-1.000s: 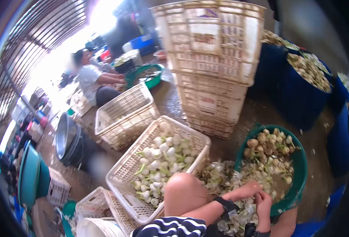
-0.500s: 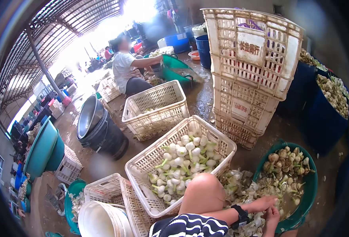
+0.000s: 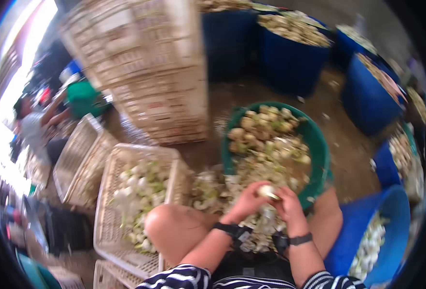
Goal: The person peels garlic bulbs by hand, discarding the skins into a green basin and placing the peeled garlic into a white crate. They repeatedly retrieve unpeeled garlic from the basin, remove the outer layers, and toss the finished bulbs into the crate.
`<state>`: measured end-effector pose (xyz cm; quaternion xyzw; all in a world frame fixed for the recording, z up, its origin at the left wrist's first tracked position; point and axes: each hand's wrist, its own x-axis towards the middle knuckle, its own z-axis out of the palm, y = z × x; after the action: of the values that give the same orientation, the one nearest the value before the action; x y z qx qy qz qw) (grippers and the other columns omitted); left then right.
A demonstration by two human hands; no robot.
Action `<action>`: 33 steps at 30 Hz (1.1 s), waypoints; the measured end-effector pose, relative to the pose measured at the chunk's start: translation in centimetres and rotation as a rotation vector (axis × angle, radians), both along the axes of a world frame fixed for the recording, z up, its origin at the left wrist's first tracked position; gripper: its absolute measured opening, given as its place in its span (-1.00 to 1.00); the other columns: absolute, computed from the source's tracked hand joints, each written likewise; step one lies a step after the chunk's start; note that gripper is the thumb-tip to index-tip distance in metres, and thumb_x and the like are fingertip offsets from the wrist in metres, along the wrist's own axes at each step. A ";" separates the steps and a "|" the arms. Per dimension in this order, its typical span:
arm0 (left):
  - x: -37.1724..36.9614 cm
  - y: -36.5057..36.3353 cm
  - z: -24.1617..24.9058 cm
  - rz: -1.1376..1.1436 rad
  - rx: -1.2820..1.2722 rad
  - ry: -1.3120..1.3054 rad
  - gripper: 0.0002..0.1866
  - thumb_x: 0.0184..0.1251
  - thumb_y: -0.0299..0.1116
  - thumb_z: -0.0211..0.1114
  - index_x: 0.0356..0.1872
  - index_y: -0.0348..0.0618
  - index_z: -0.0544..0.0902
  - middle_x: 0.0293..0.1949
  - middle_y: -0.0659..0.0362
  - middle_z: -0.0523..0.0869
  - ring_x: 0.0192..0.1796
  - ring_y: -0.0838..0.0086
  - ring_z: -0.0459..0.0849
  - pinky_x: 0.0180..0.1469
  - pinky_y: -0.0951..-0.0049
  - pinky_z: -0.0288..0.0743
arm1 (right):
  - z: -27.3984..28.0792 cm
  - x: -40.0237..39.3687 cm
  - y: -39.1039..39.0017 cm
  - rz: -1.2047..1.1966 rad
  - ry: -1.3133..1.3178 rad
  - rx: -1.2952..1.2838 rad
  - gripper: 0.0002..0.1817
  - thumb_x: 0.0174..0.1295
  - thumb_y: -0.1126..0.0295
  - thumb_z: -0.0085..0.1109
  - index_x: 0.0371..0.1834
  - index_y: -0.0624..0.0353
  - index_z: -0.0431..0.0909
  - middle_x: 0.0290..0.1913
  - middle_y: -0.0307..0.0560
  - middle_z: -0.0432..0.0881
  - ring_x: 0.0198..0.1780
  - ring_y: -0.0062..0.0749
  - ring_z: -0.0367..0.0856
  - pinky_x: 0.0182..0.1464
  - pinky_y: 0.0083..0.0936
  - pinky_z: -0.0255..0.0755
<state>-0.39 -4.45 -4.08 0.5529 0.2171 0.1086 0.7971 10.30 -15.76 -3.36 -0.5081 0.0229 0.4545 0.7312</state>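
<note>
Bulb (image 3: pixel 268 192), pale, below and right of the frame's centre, pinched between the fingers of the left hand (image 3: pixel 249 202) and the right hand (image 3: pixel 289 206). Just above the hands, a green tub (image 3: pixel 320 149) contains brownish bulbs (image 3: pixel 266 123). Lower left of centre, a crate (image 3: pixel 180 179) holds white bulbs (image 3: pixel 143 185) with green stems. Upper left, stacked crates (image 3: pixel 145 58); upper right, filled blue barrels (image 3: pixel 290 65); lower right, a tilted blue tub (image 3: pixel 397 216).

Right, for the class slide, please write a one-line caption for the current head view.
Left hand and right hand hold a pale bulb by a green tub of brownish bulbs.
</note>
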 end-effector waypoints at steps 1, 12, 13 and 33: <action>0.4 -0.4 0.3 0.094 -0.250 -0.101 -0.51 0.12 -0.58 0.20 0.13 -0.17 0.36 -0.11 0.14 0.56 -0.10 0.53 0.55 -0.10 0.55 0.49 | 0.1 0.1 -0.5 0.074 -0.064 0.079 -0.97 0.19 0.49 0.01 -0.33 0.14 0.45 -0.44 -0.24 0.52 -0.36 -0.49 0.54 -0.21 -0.48 0.50; 0.0 0.5 -0.1 0.335 -0.609 -0.263 -0.55 0.16 -0.50 0.18 0.07 0.06 0.31 -0.06 0.20 0.52 -0.04 0.43 0.52 -0.05 0.41 0.43 | 1.2 -0.6 -1.8 0.421 -1.557 -0.426 -0.88 -0.09 0.46 0.08 -0.47 0.19 0.56 -0.45 0.01 0.56 -0.33 -0.07 0.51 -0.23 -0.25 0.38; 0.1 0.5 0.5 0.329 -0.613 -0.263 -0.55 0.16 -0.50 0.18 0.07 0.06 0.31 -0.06 0.20 0.52 -0.04 0.43 0.52 -0.05 0.41 0.43 | 1.6 0.0 -1.5 0.394 -1.594 -0.526 -0.90 -0.10 0.44 0.06 -0.52 0.18 0.55 -0.48 0.00 0.55 -0.34 -0.07 0.51 -0.24 -0.22 0.37; 1.1 0.1 0.6 0.580 -0.677 -0.169 -0.58 0.18 -0.45 0.24 0.07 -0.08 0.36 -0.14 0.24 0.56 -0.21 0.54 0.52 -0.19 0.56 0.38 | 1.9 -0.9 1.9 0.182 -0.758 -0.269 -0.74 0.10 0.36 0.18 -0.18 0.28 0.54 -0.34 -0.03 0.60 -0.37 -0.42 0.55 -0.31 -0.53 0.41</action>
<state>0.71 -4.39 -3.50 0.1667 0.3205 0.2948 0.8846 9.41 -13.83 -1.41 -0.7307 -0.2340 0.2908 0.5717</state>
